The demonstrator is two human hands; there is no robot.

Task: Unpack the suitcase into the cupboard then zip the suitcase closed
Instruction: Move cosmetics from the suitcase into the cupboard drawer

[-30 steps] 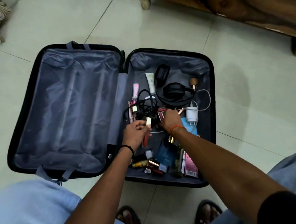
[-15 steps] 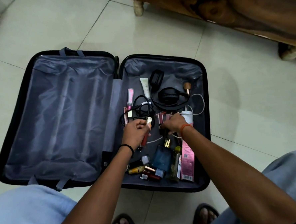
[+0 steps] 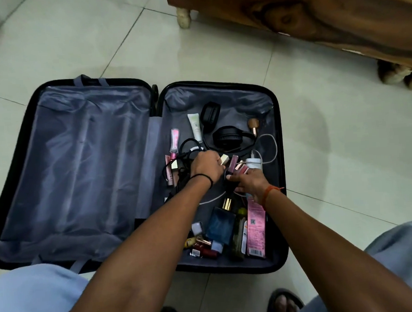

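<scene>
The black suitcase (image 3: pixel 277 132) lies open on the tiled floor. Its left half (image 3: pixel 80 168) holds only grey lining. The right half holds black headphones (image 3: pixel 225 137), a white tube (image 3: pixel 195 127), a black cable (image 3: pixel 187 149), a white charger (image 3: pixel 254 163), a blue perfume bottle (image 3: pixel 220 225), a pink box (image 3: pixel 256 230) and several small cosmetics. My left hand (image 3: pixel 205 166) is closed around a lip gloss tube whose cream cap (image 3: pixel 224 159) sticks out. My right hand (image 3: pixel 248 182), just beside it, grips pink lip gloss tubes (image 3: pixel 233 164).
A carved wooden piece of furniture (image 3: pixel 312 14) on short legs stands beyond the suitcase at the upper right. Pale floor tiles (image 3: pixel 332 148) surround the case. My knees in light trousers and my sandalled feet (image 3: pixel 284 303) are at the bottom edge.
My left hand has moved up and right with its tube, close to the right hand. My right hand has lifted pink tubes from the pile. The camera has tilted slightly.
</scene>
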